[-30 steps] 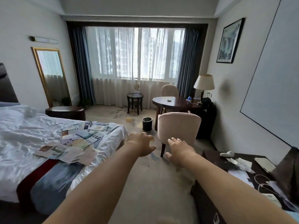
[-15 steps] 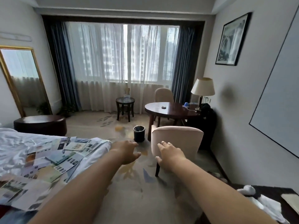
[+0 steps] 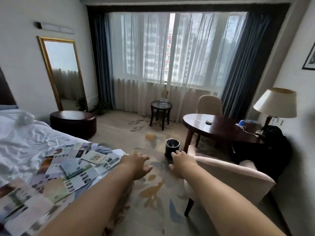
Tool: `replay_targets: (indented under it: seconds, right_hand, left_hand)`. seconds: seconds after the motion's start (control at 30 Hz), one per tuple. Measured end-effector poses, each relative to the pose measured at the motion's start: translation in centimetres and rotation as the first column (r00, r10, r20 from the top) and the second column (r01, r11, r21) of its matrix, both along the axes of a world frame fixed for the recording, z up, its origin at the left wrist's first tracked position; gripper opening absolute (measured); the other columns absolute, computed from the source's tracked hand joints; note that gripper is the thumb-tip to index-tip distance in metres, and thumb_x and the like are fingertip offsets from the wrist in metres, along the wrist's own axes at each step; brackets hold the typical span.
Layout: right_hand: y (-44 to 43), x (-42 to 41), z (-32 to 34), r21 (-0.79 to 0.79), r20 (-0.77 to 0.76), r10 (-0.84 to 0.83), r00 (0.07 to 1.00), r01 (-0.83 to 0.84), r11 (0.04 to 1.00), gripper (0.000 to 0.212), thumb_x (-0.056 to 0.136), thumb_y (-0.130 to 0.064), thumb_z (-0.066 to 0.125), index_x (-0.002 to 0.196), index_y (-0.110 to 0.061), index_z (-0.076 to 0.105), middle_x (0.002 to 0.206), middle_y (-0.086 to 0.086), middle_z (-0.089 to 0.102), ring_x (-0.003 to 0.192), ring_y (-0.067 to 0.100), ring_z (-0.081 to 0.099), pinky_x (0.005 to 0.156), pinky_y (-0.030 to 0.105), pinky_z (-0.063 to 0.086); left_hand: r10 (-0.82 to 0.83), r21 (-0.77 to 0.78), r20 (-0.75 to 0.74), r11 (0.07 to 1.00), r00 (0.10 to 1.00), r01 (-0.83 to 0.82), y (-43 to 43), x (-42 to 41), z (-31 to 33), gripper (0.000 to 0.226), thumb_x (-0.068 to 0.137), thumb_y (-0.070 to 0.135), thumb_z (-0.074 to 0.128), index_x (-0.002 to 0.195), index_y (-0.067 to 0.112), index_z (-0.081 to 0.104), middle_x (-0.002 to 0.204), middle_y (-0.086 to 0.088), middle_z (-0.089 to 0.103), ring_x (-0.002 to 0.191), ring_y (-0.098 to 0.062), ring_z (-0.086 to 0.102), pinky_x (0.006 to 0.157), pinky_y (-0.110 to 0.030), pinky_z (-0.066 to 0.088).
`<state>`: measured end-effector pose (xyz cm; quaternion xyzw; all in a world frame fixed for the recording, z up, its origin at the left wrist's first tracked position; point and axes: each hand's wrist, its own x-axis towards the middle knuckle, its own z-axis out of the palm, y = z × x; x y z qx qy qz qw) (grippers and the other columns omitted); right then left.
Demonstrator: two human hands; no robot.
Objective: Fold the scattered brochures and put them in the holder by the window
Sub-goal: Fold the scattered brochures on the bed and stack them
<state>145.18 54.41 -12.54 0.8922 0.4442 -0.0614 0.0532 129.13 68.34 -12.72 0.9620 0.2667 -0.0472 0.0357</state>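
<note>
Several colourful brochures point(image 3: 68, 169) lie unfolded and overlapping on the white bed point(image 3: 22, 145) at the lower left. The clear holder point(image 3: 164, 99) stands on a small round side table point(image 3: 161, 106) in front of the window curtains, far ahead. My left hand point(image 3: 138, 165) hovers just past the bed's corner, palm down, fingers loosely curled, holding nothing. My right hand point(image 3: 181, 163) is stretched out beside it, over the carpet near the armchair's back, fingers spread and empty.
A beige armchair point(image 3: 231, 178) stands close on the right, with a black waste bin point(image 3: 172, 148) beyond my hands. A dark round table point(image 3: 219, 127), a second chair point(image 3: 210, 104) and a lamp point(image 3: 276, 103) are at right. A dark ottoman point(image 3: 73, 121) and a gold-framed mirror point(image 3: 62, 72) are at left.
The view has swung left and come nearer the bed and window. Both hands stay stretched forward and empty; the armchair now sits to the right of my right hand.
</note>
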Motion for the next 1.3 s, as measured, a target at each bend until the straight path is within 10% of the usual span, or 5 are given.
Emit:
replay_targets:
  seconds: [0.37, 0.8, 1.1, 1.3]
  right_hand:
    - [33.6, -0.4, -2.1, 0.103, -0.036, 0.412, 0.911, -0.406, 0.908, 0.048, 0.099, -0.037, 0.051, 0.139, -0.012, 0.05, 0.142, 0.011, 0.051, 0.136, 0.029, 0.044, 0.114, 0.038, 0.033]
    - [62.9, -13.3, -4.6, 0.12, -0.101, 0.803, 0.587, -0.794, 0.595, 0.057, 0.099, -0.041, 0.051, 0.15, -0.017, 0.04, 0.157, 0.008, 0.041, 0.144, 0.03, 0.039, 0.115, 0.043, 0.035]
    - [79.1, -20.2, -9.4, 0.046, -0.199, 0.937, 0.286, -0.953, 0.301, 0.058, 0.105, -0.041, 0.043, 0.154, -0.011, 0.034, 0.157, 0.01, 0.038, 0.145, 0.03, 0.037, 0.118, 0.044, 0.034]
    - [84.3, -25.0, -15.3, 0.001, -0.282, 0.942, 0.179, -0.982, 0.187, 0.06, 0.103, -0.041, 0.044, 0.154, -0.011, 0.035, 0.157, 0.011, 0.04, 0.145, 0.029, 0.037, 0.123, 0.046, 0.024]
  left_hand:
    - [0.427, -0.051, -0.032, 0.902, 0.904, -0.428, 29.0, -4.8, -1.5, 0.059, 0.097, 0.066, 0.044, 0.15, 0.04, 0.044, 0.159, 0.007, 0.043, 0.14, -0.023, 0.048, 0.106, -0.042, 0.045]
    - [0.741, -0.046, -0.107, 0.663, 0.663, -0.747, 49.5, -17.6, -4.1, 0.059, 0.097, 0.072, 0.037, 0.147, 0.042, 0.046, 0.151, 0.001, 0.052, 0.132, -0.026, 0.055, 0.101, -0.042, 0.048]
    - [0.955, -0.225, -0.115, 0.242, 0.272, -0.944, 57.6, -24.5, -7.4, 0.065, 0.096, 0.072, 0.042, 0.151, 0.037, 0.045, 0.157, 0.001, 0.046, 0.138, -0.024, 0.049, 0.106, -0.038, 0.045]
    - [0.954, -0.254, -0.226, 0.137, 0.196, -0.958, 58.8, -26.1, -13.4, 0.06, 0.097, 0.067, 0.046, 0.149, 0.039, 0.046, 0.153, 0.001, 0.047, 0.134, -0.026, 0.051, 0.106, -0.041, 0.044]
